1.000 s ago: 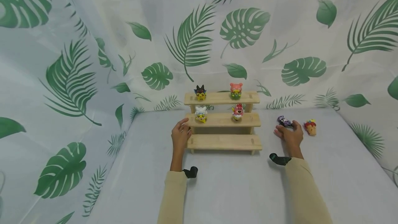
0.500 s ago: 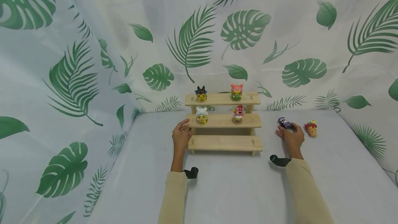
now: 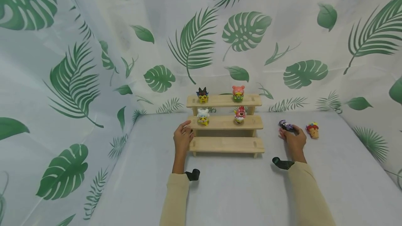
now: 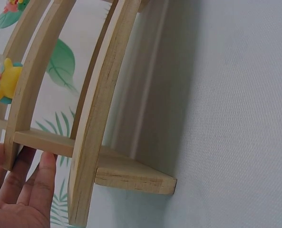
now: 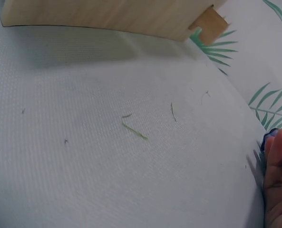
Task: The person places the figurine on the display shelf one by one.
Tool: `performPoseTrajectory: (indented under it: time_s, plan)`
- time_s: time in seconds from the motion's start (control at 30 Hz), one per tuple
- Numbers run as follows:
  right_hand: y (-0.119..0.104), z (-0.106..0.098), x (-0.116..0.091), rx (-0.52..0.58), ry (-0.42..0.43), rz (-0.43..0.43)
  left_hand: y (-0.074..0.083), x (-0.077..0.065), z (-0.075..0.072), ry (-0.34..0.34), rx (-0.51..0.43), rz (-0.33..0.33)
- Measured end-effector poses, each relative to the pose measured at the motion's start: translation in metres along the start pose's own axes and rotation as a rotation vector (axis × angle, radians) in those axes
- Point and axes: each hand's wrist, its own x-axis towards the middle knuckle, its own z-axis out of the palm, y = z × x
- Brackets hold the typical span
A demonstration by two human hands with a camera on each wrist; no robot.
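Note:
My left hand point(image 3: 183, 137) grips the left end of the middle step of a three-tier wooden display stand point(image 3: 226, 144). In the left wrist view, the thumb and fingers point(image 4: 41, 180) lie around that step's end. To the right of the stand, my right hand point(image 3: 296, 140) pinches a small purple-and-black figurine point(image 3: 285, 125) low over the white surface. Only a bit of the figurine point(image 5: 268, 138) shows past the fingers in the right wrist view. Just right of this hand lies an orange-brown figurine point(image 3: 312, 131) with a red-and-yellow top.
On the top step stand a black-eared yellow figurine point(image 3: 202, 95) and a pink-hooded one point(image 3: 238, 94). The middle step bears a white-hooded figurine point(image 3: 203, 117) and a red-pink one point(image 3: 240, 115). A leaf-print curtain point(image 3: 194, 16) hangs behind the white surface point(image 3: 226, 187).
The right hand's fingers have closed on the purple-and-black figurine, which has shifted only slightly. The left hand stays at the stand.

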Motion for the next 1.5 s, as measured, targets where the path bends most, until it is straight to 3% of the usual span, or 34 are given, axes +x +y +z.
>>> performPoseTrajectory:
  time_s: [0.2,0.6,0.8,1.1,1.33,1.5]
  plan:
    - [0.0,-0.002,-0.001,0.145,-0.042,0.013,0.005,0.0,0.0,0.016,-0.001,0.004]
    - [0.002,-0.017,-0.016,0.347,-0.259,0.007,0.004,-0.001,-0.001,0.018,0.001,-0.001]
    - [0.002,-0.02,-0.017,0.448,-0.275,0.041,0.004,-0.002,-0.001,0.018,-0.009,0.01]
    - [0.003,-0.022,-0.022,0.464,-0.25,0.05,0.002,-0.002,-0.001,0.018,-0.002,-0.006]
    - [0.006,-0.025,-0.028,0.557,-0.309,0.009,0.002,-0.001,0.0,0.001,-0.013,-0.008]
    - [0.012,-0.029,-0.031,0.668,-0.357,0.058,0.003,-0.002,0.001,0.002,-0.015,-0.009]
